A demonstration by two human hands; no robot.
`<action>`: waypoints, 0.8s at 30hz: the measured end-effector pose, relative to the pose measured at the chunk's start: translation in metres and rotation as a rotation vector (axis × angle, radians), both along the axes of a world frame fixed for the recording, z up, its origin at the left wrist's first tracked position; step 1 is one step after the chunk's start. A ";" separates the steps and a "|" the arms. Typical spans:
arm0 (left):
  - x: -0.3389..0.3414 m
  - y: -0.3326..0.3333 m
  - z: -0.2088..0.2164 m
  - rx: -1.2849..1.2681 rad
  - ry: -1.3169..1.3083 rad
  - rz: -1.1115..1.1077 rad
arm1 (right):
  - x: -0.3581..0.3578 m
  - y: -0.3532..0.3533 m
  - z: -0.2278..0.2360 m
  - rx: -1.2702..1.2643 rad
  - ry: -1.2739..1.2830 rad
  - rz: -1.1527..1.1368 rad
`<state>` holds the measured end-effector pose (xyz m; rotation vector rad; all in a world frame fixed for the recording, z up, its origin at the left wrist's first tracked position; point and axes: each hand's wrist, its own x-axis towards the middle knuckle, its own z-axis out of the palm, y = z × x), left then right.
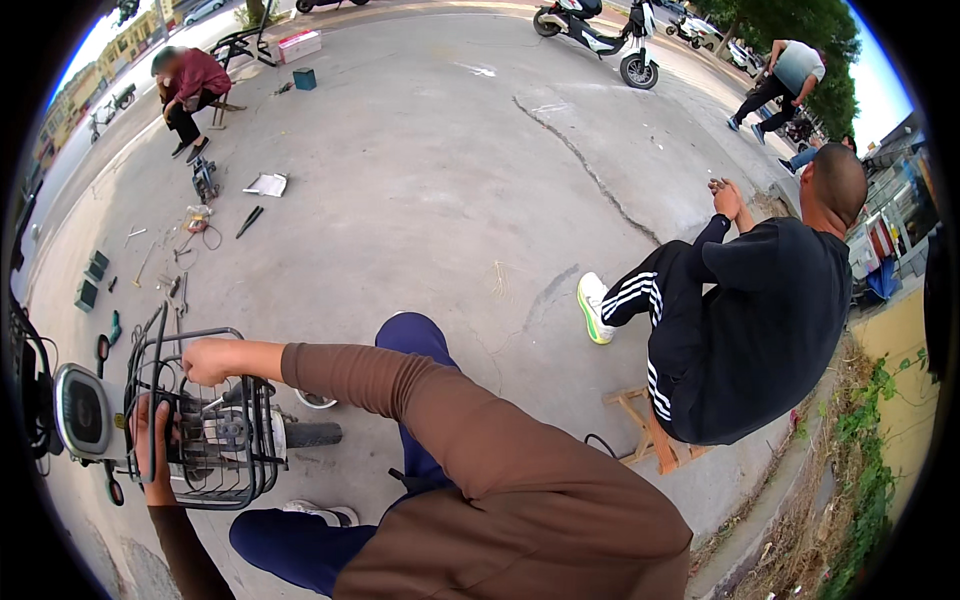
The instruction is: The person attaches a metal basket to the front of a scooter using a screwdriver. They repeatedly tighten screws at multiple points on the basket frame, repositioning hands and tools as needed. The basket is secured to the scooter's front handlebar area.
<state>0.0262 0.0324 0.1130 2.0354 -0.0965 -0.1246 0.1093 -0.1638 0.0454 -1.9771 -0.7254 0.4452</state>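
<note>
A black wire basket (262, 470) is mounted at the front of an electric scooter, beside its grey-rimmed headlight (82, 410). My right hand (207, 362) reaches across to the basket's upper rim with its fingers curled closed; whatever lies in them is hidden. Lower down, my left hand (152, 445) is at the basket's side nearest the headlight, its fingers closed around the wire bars, partly hidden by them. Through the wires I see the scooter's front wheel (312, 434) and mudguard parts.
Hand tools, green boxes (87, 294) and black-handled pliers (250, 221) lie on the concrete beyond the basket. A person in black (765, 330) sits on a wooden stool (665, 445) to my right. Another person (195, 85) sits far left. A white scooter (605, 35) stands at the back.
</note>
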 end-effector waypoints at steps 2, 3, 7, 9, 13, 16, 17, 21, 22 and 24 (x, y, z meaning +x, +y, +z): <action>0.014 0.059 -0.042 0.142 -0.217 -0.103 | -0.020 0.025 -0.007 -0.483 -0.187 0.202; 0.011 0.043 -0.042 0.153 -0.124 -0.070 | -0.014 0.034 -0.027 -0.548 -0.202 0.185; 0.010 0.029 -0.039 0.076 -0.014 0.034 | -0.010 0.039 -0.046 -0.662 -0.505 0.253; 0.013 0.022 -0.008 0.177 0.069 0.054 | -0.005 0.035 -0.048 -0.716 -0.621 0.328; 0.006 0.024 -0.008 0.170 0.068 0.090 | -0.018 0.030 -0.028 -0.877 -0.618 0.429; 0.020 0.059 -0.062 0.258 -0.066 0.111 | -0.011 0.042 -0.045 -0.723 -0.499 0.470; 0.021 0.037 -0.051 0.419 0.041 0.023 | -0.004 0.030 -0.046 -0.690 -0.455 0.432; 0.012 0.058 -0.078 0.420 -0.202 0.015 | -0.005 0.038 -0.034 -0.651 -0.265 0.340; 0.003 0.057 -0.071 0.416 -0.048 0.076 | -0.018 0.041 -0.007 -0.628 -0.167 0.261; 0.006 0.071 -0.079 0.516 -0.110 0.013 | -0.026 0.040 -0.014 -0.449 -0.278 0.143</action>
